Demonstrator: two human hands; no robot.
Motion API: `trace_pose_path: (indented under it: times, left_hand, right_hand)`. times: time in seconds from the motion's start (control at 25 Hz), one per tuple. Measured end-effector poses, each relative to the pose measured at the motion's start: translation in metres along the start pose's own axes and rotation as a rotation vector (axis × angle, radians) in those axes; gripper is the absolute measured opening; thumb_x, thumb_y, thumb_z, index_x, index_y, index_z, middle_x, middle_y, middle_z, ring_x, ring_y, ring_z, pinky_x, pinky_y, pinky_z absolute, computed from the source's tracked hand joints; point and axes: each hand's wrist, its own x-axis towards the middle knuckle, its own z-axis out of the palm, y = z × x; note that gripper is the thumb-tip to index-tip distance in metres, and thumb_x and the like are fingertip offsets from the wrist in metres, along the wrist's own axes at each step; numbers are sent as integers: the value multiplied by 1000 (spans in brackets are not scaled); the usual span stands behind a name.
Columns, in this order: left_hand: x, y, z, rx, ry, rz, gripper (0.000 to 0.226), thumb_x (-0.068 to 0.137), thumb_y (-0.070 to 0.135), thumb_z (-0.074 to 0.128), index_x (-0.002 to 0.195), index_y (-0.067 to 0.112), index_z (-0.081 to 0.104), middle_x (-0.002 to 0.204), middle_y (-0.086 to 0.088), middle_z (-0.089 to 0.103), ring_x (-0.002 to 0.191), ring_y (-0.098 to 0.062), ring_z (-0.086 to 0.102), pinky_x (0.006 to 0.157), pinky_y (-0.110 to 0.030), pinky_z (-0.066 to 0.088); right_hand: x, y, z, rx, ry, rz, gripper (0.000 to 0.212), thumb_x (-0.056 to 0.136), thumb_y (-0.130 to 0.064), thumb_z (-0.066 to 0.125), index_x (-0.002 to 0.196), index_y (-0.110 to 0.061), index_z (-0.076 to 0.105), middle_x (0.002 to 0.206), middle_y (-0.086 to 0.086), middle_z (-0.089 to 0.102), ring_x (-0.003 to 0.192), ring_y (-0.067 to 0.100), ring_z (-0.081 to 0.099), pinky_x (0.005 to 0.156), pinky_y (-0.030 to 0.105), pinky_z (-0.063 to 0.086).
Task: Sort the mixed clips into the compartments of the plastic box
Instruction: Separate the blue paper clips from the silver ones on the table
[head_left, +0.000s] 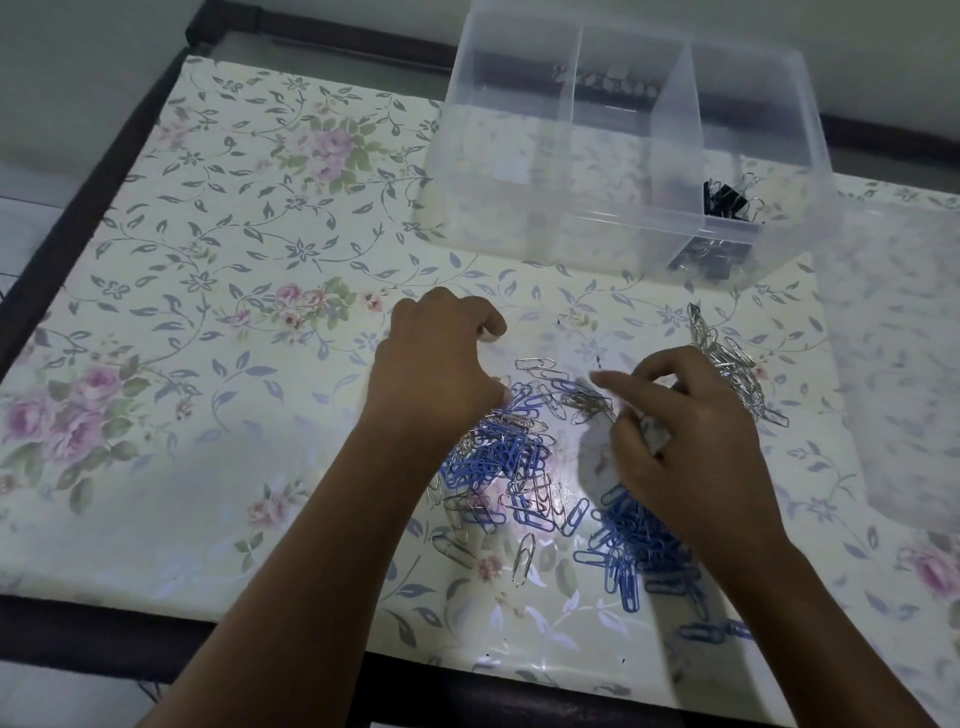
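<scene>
Now | hands (431, 364), clips (498, 462) nr front edge | box (519, 223) far edge | open cloth (208, 291) L

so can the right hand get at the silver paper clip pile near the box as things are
Probably yes: the silver pile lies just beyond the right hand, on its far side, and nothing stands between them.

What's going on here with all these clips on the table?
A person is sorting paper clips by hand. The left hand and right hand are both down in a mixed pile of blue and silver clips on the flowered tablecloth. A heap of silver clips lies apart on the right. The clear plastic box behind holds black binder clips in its right compartment.
</scene>
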Motion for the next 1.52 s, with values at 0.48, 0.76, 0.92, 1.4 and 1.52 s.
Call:
trace_pose_path:
  times: [0.48, 0.76, 0.92, 1.4, 1.52]
  left_hand:
    - [2, 8, 9, 99, -36, 236, 33, 80, 8, 56, 98, 32, 69, 113, 4, 54, 113, -21, 39, 94, -32, 33]
    - [-4, 10, 8, 210, -108, 281, 32, 87, 19, 53, 109, 40, 65, 147, 12, 30, 140, -17, 7, 111, -31, 1]
    - [-6, 10, 8, 224, -139, 342, 27, 84, 24, 55, 104, 37, 68, 149, 14, 27, 141, -16, 2, 113, -35, -4]
    - [1, 3, 6, 161, 33, 131, 37, 81, 8, 52, 107, 29, 67, 135, 3, 43, 132, -21, 24, 106, -36, 20]
    - [-3, 11, 10, 264, -185, 234, 57, 85, 4, 43, 125, 44, 51, 155, 7, 12, 142, -25, -3, 115, -46, -4]
  right_hand:
    - [-4, -3, 9, -4, -170, -109, 47, 73, -22, 38, 109, -21, 69, 65, -1, 39, 50, 17, 38, 51, 35, 47]
    - [-2, 7, -3, -36, -77, -5, 43, 77, -22, 39, 105, -18, 70, 63, -2, 41, 52, 17, 45, 49, 34, 47]
    - [-2, 8, -6, -108, -15, 85, 37, 72, -11, 50, 101, -15, 72, 62, 3, 50, 49, 20, 48, 49, 31, 47]
    - [-2, 10, -6, -158, 14, 140, 36, 73, -16, 50, 103, -10, 70, 70, 9, 49, 58, 26, 50, 56, 31, 46]
    - [-2, -2, 2, -148, -33, -14, 43, 78, -23, 42, 111, -11, 67, 75, 8, 48, 63, 23, 48, 57, 32, 43]
